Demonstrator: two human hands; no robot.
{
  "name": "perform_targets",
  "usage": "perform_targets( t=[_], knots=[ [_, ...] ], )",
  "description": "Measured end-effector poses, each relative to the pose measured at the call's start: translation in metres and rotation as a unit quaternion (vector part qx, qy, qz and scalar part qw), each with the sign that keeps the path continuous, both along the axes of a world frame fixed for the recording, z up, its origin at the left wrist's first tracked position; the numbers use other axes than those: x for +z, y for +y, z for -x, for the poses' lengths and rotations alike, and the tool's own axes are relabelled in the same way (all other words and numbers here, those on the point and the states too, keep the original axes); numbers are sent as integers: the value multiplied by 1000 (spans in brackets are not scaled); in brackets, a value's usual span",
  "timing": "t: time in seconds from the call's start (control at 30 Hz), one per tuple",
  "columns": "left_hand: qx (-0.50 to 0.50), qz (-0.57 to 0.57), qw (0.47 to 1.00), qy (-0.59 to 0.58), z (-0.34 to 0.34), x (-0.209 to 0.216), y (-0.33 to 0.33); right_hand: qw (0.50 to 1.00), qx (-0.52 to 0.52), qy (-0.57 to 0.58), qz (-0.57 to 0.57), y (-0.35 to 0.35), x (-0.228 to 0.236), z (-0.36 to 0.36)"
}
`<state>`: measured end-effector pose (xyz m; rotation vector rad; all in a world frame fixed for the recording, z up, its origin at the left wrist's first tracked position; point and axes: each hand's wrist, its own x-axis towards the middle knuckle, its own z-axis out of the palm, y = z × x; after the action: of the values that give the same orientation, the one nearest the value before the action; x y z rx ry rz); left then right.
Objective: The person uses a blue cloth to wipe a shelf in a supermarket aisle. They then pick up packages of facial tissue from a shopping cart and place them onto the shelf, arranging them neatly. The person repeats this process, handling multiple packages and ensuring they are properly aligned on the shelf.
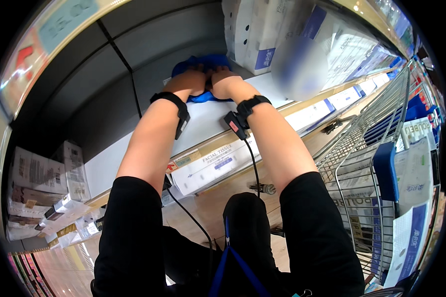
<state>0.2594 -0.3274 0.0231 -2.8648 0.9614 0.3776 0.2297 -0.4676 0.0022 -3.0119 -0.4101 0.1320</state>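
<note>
Two bare hands meet over a crumpled blue cloth [213,60] in the head view, which lies on a white shelf board [198,123] near the grey back panel [168,37]. The left hand [191,81] and the right hand [224,81] are close together on the cloth; their fingers are partly hidden, so I cannot tell whether either is gripping it or lying flat. Each wrist wears a black strap. Just to the right on the far side stand white tissue packs [262,37]. More wrapped packs [39,171] sit at the left end. On the near side, a lower tier holds a white tissue box [208,173]. At right, a wire shopping cart [344,173] carries white-and-blue packages [406,242].
</note>
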Motion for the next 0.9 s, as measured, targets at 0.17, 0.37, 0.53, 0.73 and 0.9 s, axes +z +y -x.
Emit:
perform_targets(
  t=[0.17,0.37,0.53,0.73,0.9],
  knots=[
    [34,26,999,30,45,9,0,998,-24,63,11,4,23,53],
    [4,65,997,29,94,8,45,999,25,45,13,36,20,95],
    [-11,86,996,11,129,24,110,995,65,-3,-79,88,16,118],
    [7,39,999,-23,155,45,130,990,114,-39,-68,104,32,140],
    [27,13,989,-143,164,31,144,965,111,-127,-198,130,13,144]
  ],
)
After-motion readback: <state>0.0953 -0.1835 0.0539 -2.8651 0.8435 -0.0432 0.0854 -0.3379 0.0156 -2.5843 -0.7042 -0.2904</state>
